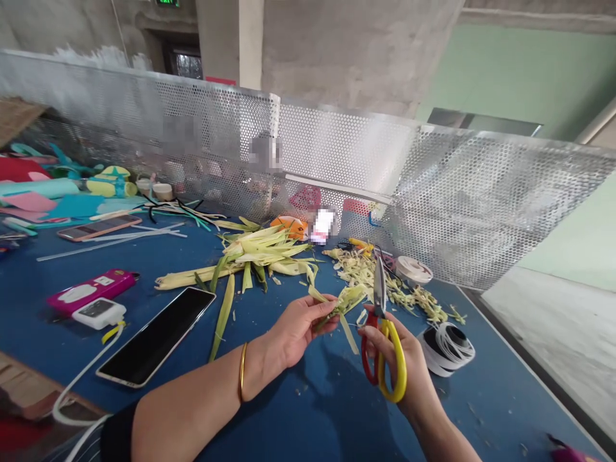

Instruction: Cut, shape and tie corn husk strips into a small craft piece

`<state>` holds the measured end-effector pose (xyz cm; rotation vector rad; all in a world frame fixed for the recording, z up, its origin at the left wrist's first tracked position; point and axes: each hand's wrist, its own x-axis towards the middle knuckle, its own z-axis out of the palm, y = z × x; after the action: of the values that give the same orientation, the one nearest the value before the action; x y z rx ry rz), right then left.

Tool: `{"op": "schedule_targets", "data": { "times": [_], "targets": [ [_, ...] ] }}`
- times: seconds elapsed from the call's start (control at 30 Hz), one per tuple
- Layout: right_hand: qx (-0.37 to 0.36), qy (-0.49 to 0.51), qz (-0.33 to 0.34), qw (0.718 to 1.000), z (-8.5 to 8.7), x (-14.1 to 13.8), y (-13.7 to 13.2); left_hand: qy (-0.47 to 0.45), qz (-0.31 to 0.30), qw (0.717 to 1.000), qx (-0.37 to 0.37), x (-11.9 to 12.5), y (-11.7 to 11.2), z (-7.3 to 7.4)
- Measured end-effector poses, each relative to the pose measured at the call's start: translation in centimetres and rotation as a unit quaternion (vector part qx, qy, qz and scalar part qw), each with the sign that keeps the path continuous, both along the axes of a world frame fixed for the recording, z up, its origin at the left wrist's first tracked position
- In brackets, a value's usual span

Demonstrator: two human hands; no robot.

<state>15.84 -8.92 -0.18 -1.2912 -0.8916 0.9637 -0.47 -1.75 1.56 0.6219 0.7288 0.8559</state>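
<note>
My left hand (299, 328) pinches a small bundle of yellow-green leaf strips (342, 303) above the blue table (308, 410). A gold bangle sits on that wrist. My right hand (402, 359) grips scissors (382, 333) with one red and one yellow handle loop, blades pointing up and away, right beside the strips. A pile of long pale green leaves (250, 256) lies behind my left hand. Cut leaf scraps (385, 282) are heaped behind the scissors.
A black phone (156, 337) lies at left, with a white power bank (99, 313), cable and pink case (91, 289) beyond. Tape rolls (447, 346) sit right of my hand. A perforated metal screen (337, 154) bounds the table's far side. Coloured foam sheets (43, 192) are far left.
</note>
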Motion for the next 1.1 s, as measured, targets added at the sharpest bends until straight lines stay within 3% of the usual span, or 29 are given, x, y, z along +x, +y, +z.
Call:
{"op": "schedule_targets", "data": {
  "times": [0.23,0.5,0.63,0.73,0.8,0.9,1.0,1.1],
  "targets": [
    [-0.004,-0.031,0.029,0.999,-0.4,-0.5,0.0,-0.003,0.007,1.0,-0.013,0.6,-0.7,-0.5],
    [0.019,-0.148,0.069,0.986,-0.6,0.6,0.0,0.068,-0.081,0.994,0.019,0.5,-0.7,-1.0],
    [0.023,-0.217,0.013,0.976,-0.5,1.0,0.0,0.077,-0.072,0.993,0.047,0.5,-0.6,-0.9],
    [0.053,-0.23,-0.056,0.97,-0.1,1.4,-0.3,0.059,-0.046,0.997,0.031,0.4,-0.1,-0.7],
    [0.061,-0.24,-0.067,0.967,0.4,1.7,-0.6,0.04,-0.015,0.999,0.016,0.1,0.6,-0.6],
    [0.062,-0.259,0.039,0.963,1.1,2.2,-1.3,0.016,0.041,0.999,0.008,-0.5,1.7,-0.1],
    [0.051,-0.287,0.164,0.942,1.3,2.3,-1.8,-0.006,0.096,0.995,0.019,-1.2,2.6,0.4],
    [0.003,-0.359,0.199,0.912,0.8,1.9,-1.8,-0.012,0.141,0.99,0.027,-1.6,2.9,0.8]
  ]
}}
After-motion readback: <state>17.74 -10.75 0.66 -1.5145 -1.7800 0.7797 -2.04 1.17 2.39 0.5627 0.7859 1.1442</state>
